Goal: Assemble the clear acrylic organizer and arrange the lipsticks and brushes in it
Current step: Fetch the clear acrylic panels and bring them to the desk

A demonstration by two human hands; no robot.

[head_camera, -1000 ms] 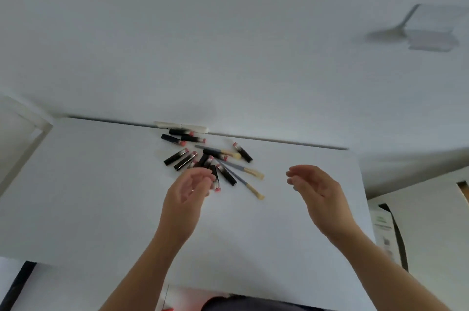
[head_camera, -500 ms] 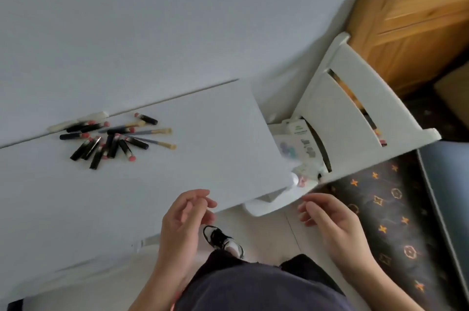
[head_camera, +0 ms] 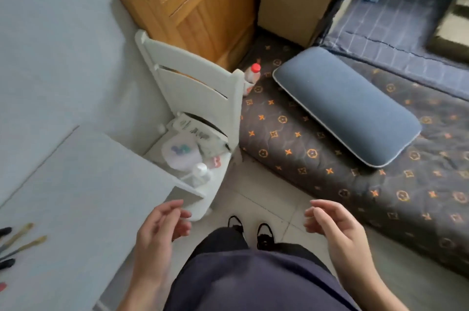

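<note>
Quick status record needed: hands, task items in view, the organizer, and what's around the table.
left hand: empty, fingers loosely curled, held over the table's near corner
right hand: empty, fingers relaxed, held over the tiled floor
brushes: on the white table, at the frame's left edge
lipsticks: partly cut off at the same edge
acrylic organizer: not in view
beside table: white chair, with packets and a small bottle on its seat
beyond the chair: patterned mattress, blue pillow, red-capped bottle
</note>
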